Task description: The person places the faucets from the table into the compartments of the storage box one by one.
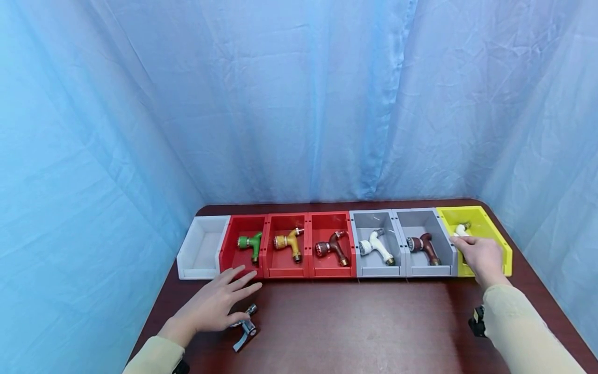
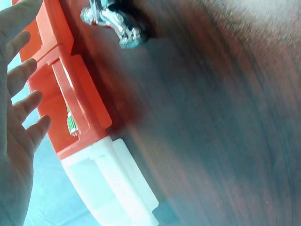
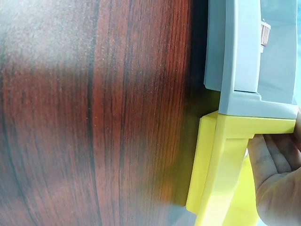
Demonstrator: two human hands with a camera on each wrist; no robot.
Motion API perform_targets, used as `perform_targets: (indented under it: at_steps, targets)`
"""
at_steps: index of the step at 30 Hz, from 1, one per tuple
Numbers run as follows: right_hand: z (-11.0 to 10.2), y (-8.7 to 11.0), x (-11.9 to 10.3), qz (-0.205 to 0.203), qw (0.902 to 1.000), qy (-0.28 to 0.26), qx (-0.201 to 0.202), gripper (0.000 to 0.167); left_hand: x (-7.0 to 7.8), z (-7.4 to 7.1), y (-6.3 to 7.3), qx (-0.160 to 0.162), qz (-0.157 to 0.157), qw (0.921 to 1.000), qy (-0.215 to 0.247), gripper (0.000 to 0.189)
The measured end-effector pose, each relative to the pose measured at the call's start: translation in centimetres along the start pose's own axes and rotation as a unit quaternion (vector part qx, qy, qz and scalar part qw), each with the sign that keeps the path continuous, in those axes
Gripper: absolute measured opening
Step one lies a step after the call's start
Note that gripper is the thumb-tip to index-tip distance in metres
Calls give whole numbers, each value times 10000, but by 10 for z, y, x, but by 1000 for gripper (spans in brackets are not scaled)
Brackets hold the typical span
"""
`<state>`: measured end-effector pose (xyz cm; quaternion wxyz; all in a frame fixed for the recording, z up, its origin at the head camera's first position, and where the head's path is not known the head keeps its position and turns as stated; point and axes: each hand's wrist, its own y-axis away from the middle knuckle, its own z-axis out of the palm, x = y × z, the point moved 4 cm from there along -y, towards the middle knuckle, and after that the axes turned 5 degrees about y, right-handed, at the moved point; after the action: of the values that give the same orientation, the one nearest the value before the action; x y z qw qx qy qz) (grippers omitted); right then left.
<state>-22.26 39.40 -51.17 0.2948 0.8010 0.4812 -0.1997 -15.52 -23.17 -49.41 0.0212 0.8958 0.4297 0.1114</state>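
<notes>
My left hand (image 1: 217,301), fingers spread, hovers over the table's left part, in front of the red bins. Partly under it lies a chrome faucet (image 1: 247,330) with a lever handle; the left wrist view shows this chrome faucet (image 2: 115,23) at the top, apart from the fingers. At the far right my right hand (image 1: 481,257) reaches into the yellow bin (image 1: 497,234), its fingers pinching the near end of a white faucet (image 1: 462,227). The hand covers most of that faucet. In the right wrist view, the fingers (image 3: 277,155) are behind the yellow bin's wall.
Bins stand in a row along the table's back: a white bin (image 1: 202,272) at left, then red and grey ones. They hold a green faucet (image 1: 255,244), a yellow faucet (image 1: 293,243), brown faucets (image 1: 334,246) and another white faucet (image 1: 376,244). Blue curtains (image 1: 299,104) surround the table.
</notes>
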Motion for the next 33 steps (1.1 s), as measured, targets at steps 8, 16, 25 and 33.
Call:
perform_targets:
  at_steps: [8, 16, 25, 33]
  targets:
    - [0, 0, -1, 5, 10000, -20, 45, 76, 8, 12, 8, -384, 219, 9987, 254, 78]
    - [0, 1, -1, 7, 10000, -38, 45, 78, 12, 27, 14, -913, 295, 9939, 539, 82]
    - [-1, 0, 0, 39, 10000, -40, -2, 80, 15, 42, 18, -1180, 409, 9912, 436, 82]
    - [0, 0, 1, 62, 10000, -65, 8, 80, 15, 46, 20, -1218, 372, 9905, 522, 93]
